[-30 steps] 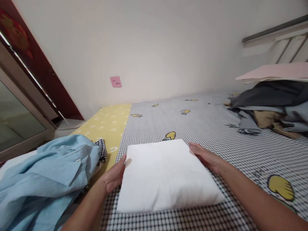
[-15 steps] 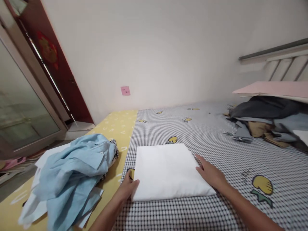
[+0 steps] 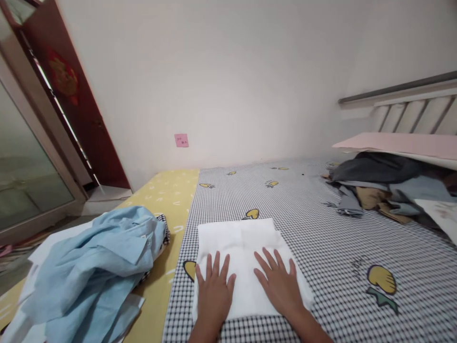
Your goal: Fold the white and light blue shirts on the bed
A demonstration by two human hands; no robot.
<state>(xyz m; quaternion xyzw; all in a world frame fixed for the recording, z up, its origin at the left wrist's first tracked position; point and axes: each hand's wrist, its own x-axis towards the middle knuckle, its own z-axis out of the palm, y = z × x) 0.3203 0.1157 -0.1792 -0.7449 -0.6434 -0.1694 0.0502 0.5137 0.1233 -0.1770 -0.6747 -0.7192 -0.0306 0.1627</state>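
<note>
Cloth (image 3: 246,238), white, soft, folded, under my left hand (image 3: 214,297) and right hand (image 3: 278,286), both open flat, fingers spread, on gingham bedsheet (image 3: 335,247).

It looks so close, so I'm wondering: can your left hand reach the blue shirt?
Probably yes. The left hand rests on the folded white cloth, and the light blue shirt lies just to its left, across a strip of yellow bedding. Nothing seems to stand between them.

Head-worn camera facing forward, down over hands (image 3: 214,300), across bed (image 3: 321,238) toward wall (image 3: 228,81).
</note>
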